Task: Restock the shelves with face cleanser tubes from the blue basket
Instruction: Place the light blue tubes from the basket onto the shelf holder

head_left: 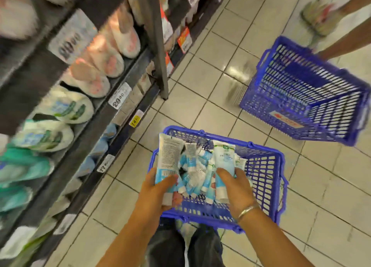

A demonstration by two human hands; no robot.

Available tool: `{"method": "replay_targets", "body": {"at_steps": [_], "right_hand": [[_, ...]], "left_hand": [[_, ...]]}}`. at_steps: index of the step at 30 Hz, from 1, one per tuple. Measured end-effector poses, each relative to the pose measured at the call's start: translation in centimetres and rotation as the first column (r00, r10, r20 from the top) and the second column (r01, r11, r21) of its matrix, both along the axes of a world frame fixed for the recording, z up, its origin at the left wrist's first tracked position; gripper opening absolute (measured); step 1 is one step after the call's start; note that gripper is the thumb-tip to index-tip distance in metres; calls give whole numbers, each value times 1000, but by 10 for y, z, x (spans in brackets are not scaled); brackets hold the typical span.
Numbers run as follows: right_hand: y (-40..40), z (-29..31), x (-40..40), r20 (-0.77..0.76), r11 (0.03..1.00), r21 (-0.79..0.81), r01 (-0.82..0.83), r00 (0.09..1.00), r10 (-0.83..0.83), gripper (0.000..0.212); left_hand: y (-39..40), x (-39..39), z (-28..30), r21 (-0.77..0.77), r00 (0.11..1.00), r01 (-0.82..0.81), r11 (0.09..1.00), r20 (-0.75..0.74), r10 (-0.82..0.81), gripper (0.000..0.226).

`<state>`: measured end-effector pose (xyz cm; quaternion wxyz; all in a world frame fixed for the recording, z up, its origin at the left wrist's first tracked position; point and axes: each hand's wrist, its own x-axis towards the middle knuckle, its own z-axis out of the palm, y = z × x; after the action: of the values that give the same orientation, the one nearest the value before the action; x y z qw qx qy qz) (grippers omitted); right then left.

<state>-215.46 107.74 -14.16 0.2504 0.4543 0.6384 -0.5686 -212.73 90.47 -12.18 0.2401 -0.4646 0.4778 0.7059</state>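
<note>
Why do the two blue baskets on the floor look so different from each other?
The near basket sits flat and is full of white-and-blue cleanser tubes; the far basket is tipped on its side, and nothing shows inside it. The left hand and right hand each hold a tube over the near basket; neither touches the far one. Both are blue plastic with slotted sides.

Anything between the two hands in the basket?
Head view: a heap of small tubes lies between the left hand and the right hand, inside the near blue basket.
</note>
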Motion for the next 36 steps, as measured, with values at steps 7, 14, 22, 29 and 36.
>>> {"method": "replay_targets", "body": {"at_steps": [7,14,22,29,36], "right_hand": [[-47,182,-33,-246,995,-92,-36,969,13,14],[-92,315,-12,-392,974,-196,-111,919,26,19],[-109,414,20,-562,878,-335,-343,820,107,11],[-116,461,82,-669,694,-333,-638,679,303,10],[-127,501,154,-710,418,-404,-814,567,418,5]], "left_hand": [[-41,-20,163,88,977,-38,995,-208,56,31],[-75,8,287,135,933,-206,969,-273,236,55],[-70,78,395,354,767,-422,835,-351,536,49],[-34,173,455,355,559,-621,699,-424,712,35],[-8,269,493,277,327,-807,522,-526,785,49]]}}
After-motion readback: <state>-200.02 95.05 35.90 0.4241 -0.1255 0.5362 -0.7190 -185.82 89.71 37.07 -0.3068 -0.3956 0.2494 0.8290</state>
